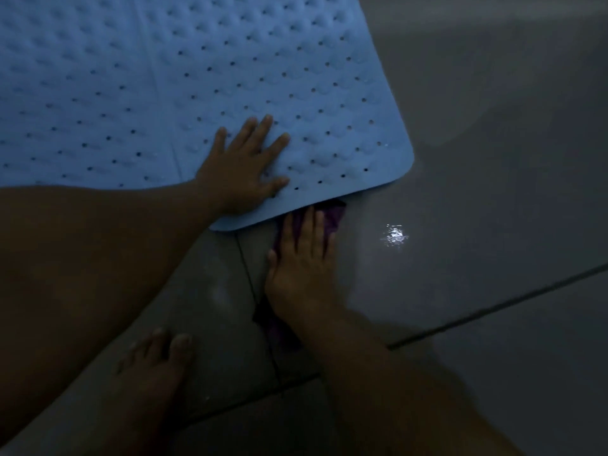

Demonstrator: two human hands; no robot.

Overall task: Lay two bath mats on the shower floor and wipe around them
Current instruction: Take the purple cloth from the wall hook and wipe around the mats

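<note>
Wiping step: my left hand (241, 166) lay flat-fingered, pinning the perforated blue rubber bath mat (204, 77); my right hand (301, 261), fingers straight, pressed the purple cloth (335, 215) at its fingertips, best kept tight against the mat edge.

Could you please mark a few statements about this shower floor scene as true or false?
1. The left hand lies flat on the blue mat. True.
2. The right hand holds a yellow sponge. False: it presses a purple cloth onto the floor.
3. The cloth touches the mat's near edge. True.
4. The mat's surface is smooth and unbroken. False: it has bumps and small holes.
5. A bare foot rests on the tiles. True.
</note>
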